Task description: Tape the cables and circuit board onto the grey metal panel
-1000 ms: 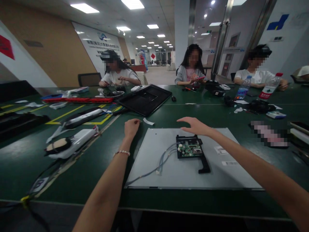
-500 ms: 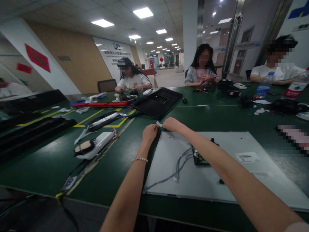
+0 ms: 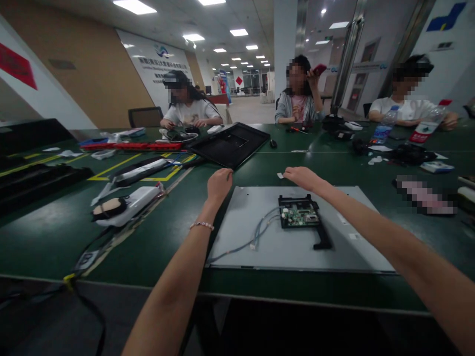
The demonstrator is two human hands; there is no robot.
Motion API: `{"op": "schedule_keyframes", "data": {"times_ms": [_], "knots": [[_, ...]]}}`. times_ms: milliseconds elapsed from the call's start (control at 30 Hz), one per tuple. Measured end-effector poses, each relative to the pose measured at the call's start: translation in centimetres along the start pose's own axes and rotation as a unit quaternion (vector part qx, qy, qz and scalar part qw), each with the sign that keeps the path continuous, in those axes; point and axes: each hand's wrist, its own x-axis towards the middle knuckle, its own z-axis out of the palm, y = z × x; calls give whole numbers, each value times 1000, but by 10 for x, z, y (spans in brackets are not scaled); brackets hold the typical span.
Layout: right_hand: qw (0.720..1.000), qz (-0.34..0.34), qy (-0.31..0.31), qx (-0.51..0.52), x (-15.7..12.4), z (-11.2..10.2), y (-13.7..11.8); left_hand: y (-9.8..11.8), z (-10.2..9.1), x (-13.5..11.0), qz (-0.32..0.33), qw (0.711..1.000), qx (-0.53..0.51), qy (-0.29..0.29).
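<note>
A grey metal panel [image 3: 349, 247] lies flat on the green table [image 3: 156, 232] in front of me. On it sit a green circuit board [image 3: 300, 216] in a black bracket [image 3: 322, 242] and a loose grey-blue cable [image 3: 256, 235]. My left hand [image 3: 219, 184] rests curled just beyond the panel's far left corner; what its fingers hold, if anything, is hidden. My right hand [image 3: 302, 177] hovers past the panel's far edge, above the board, with a small white strip [image 3: 280, 175] pinched at its fingertips.
A black monitor frame [image 3: 230, 143] lies further back. Left of me are a white device [image 3: 126, 205], cables and yellow floor-tape lines. Three people sit across the table with bottles [image 3: 382, 131], tools and dark parts. A pixelated object [image 3: 423, 197] lies right.
Both hands met at the white strip by the panel's far left corner. The right hand has since carried the strip to the right, above the board. The left hand stayed near the corner.
</note>
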Motion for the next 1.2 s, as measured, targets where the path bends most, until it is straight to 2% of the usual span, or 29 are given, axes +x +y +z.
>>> {"op": "schedule_keyframes", "data": {"times_ms": [133, 200, 333, 433, 600, 733, 900, 1033, 1200], "knots": [[997, 72, 10, 9, -77, -3, 20, 48, -15, 9, 56, 997, -35, 32], [991, 120, 33, 43, -105, -2, 19, 79, -22, 11, 93, 995, -29, -4], [973, 173, 85, 128, -133, 3, 3, 137, -34, -1, 183, 972, 62, -133], [957, 194, 118, 181, -136, 7, -9, 160, -35, -19, 177, 964, 116, -161], [943, 193, 141, 231, -134, 12, -13, 164, -31, -41, 132, 964, 116, -197], [942, 184, 144, 243, -136, 12, -12, 157, -34, -45, 107, 972, 87, -190], [939, 188, 145, 248, -138, 10, -13, 152, -37, -44, 133, 974, 65, -173], [937, 190, 147, 254, -139, 8, -14, 157, -46, -48, 167, 967, 58, -183], [937, 187, 151, 254, -139, 8, -16, 170, -61, -74, 129, 963, 68, -224]]}}
